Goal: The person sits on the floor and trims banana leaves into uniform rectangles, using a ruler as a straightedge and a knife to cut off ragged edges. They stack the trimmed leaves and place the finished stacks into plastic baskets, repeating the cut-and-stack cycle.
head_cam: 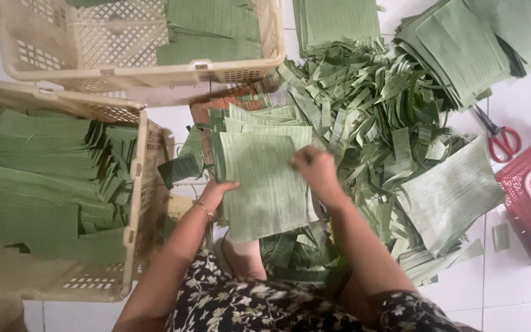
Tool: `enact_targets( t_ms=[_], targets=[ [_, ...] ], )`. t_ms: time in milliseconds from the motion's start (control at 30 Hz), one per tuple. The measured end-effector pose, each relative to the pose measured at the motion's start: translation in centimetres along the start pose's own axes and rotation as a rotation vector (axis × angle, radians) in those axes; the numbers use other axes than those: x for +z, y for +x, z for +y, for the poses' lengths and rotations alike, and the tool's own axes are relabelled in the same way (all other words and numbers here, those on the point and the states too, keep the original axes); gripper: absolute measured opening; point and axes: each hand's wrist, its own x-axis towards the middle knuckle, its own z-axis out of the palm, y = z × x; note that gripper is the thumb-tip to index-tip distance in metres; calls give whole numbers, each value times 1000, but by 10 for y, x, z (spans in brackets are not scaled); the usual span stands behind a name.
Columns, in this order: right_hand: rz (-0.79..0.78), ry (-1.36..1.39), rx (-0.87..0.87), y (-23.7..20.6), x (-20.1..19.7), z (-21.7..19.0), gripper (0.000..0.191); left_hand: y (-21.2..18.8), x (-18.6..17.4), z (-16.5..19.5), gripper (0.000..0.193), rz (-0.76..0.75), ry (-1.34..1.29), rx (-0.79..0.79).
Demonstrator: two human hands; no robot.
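Both hands work the leaf stack just right of the crate: left hand grips its left edge, right hand closed on top, scissors far right.

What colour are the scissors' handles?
Red handles on the scissors, clearest in the head view.

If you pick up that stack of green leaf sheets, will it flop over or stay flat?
The stack of cut green leaf sheets would probably bend and droop, since the sheets look thin and flat. It likely feels light. Both hands, left hand at its edge and right hand on top, steady it, so loose sheets may slide apart.
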Motion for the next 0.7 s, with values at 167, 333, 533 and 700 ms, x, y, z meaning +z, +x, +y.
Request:
enact_targets(
  t_ms=[167,333,533,700],
  targets=[
    [203,-200,56,-43,41,22,67,-5,1,3,54,15,-70,11],
    [219,-50,335,-44,55,39,68,-3,-2,8,71,114,298,190],
    [21,-369,70,-39,51,5,97,8,-13,-8,60,-40,176,255],
    [-319,414,468,-22,-10,-13,97,-15,-28,0,55,-173,-91,147]
  ],
)
